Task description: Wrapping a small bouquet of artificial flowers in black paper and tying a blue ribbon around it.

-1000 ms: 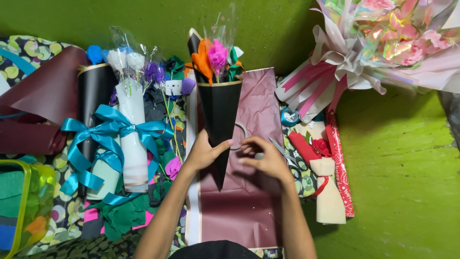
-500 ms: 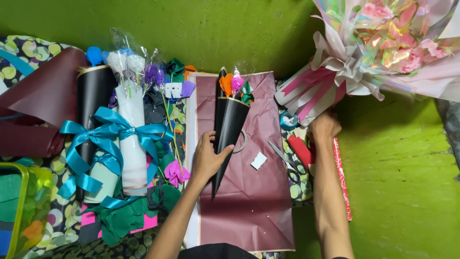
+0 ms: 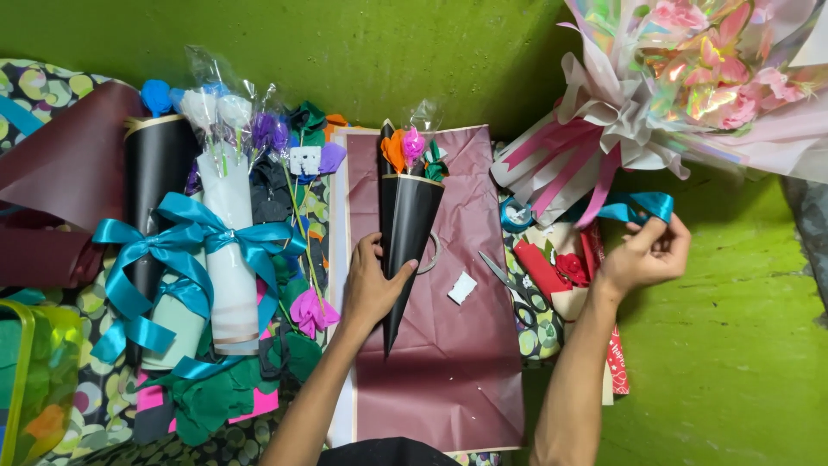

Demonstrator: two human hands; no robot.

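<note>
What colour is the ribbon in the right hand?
Teal ribbon, pinched by the right hand; head view.

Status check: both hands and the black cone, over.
Left hand grips black cone lying on maroon paper. Right hand pinches teal ribbon. Scissors and white scrap beside cone.

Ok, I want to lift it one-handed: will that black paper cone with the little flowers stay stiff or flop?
The black cone looks like rolled paper, so probably light and fairly stiff. The left hand grips it mid-length without visible crushing. Its flowers sit loosely at the open end and might slip out if tipped.

Bare forearms, no sleeves, rings.
</note>
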